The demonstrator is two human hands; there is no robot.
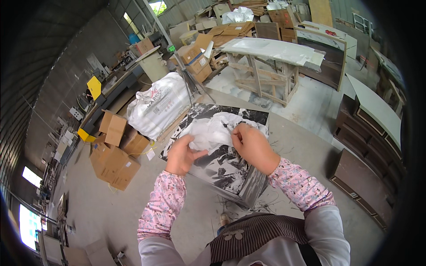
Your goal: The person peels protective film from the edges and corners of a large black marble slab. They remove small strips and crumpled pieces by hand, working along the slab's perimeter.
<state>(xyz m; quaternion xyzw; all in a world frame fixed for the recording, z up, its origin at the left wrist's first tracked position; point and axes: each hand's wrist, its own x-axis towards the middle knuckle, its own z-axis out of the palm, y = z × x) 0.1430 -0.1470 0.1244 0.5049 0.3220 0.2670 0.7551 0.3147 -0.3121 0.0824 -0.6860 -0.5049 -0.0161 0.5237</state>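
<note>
A crumpled sheet of thin white plastic (213,131) lies over the top of a block with a glossy black-and-white marbled surface (224,170). My left hand (180,155) is at the near left edge of the plastic, its thumb stretched away from the fingers. At the plastic's right side, my right hand (252,146) has its thumb and fingertips pinched together. A small dark bit shows by those fingertips, but what they hold is hidden. Pink patterned sleeve covers are on both forearms.
A bulky white sack (157,106) and open cardboard boxes (116,164) stand to the left. Behind the block rise a tripod (188,77) and a white slab (270,51) on a wooden frame. Dark brown cabinets (361,181) are on the right.
</note>
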